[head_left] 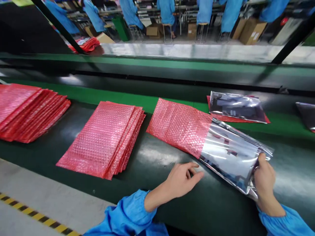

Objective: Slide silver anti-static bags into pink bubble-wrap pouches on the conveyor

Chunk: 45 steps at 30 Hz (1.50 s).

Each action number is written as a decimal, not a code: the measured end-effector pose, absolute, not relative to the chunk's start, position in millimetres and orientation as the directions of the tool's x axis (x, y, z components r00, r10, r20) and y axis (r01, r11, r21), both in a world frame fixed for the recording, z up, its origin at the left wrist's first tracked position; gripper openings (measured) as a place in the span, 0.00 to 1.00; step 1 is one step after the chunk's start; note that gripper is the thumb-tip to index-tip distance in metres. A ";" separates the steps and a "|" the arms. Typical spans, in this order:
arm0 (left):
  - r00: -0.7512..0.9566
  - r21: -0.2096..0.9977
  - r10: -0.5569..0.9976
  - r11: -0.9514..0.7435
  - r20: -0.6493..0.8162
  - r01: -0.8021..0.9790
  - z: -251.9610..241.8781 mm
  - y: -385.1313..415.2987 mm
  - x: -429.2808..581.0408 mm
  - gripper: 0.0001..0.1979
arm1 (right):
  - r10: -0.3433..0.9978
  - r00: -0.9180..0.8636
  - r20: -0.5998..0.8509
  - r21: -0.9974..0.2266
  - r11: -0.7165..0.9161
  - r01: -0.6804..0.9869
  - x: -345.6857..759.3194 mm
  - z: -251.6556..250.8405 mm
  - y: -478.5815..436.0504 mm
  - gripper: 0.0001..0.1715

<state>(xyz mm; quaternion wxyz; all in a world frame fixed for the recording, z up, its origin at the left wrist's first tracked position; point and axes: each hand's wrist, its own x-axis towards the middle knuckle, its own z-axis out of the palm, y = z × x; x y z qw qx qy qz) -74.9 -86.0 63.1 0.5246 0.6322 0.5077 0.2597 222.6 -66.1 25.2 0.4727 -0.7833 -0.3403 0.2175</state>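
Note:
My right hand (264,177) grips the right end of a shiny silver antistatic bag (228,154). The bag's left end sits inside the mouth of a pink bubble-wrap pouch (183,126), which lies tilted on the dark green surface. Just below the pouch's opening is my left hand (183,179), fingers curved and apart, holding nothing. To its left lies a fanned stack of pink bubble pouches (98,137). What the silver bag contains cannot be made out clearly.
A larger pile of pink pouches (29,111) is at far left. Behind the work, another silver bag (236,105) rests on a pink pouch. A dark bag (307,114) lies at the right edge. Black posts (292,39) rise beyond; people in blue (167,11) sit farther back.

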 end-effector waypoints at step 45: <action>-0.054 0.883 0.927 0.334 -0.370 -0.330 80.3 -135.7 -116.7 0.30 | 0.888 -0.311 0.337 -0.591 0.457 0.665 159.1 91.3 -97.1 0.16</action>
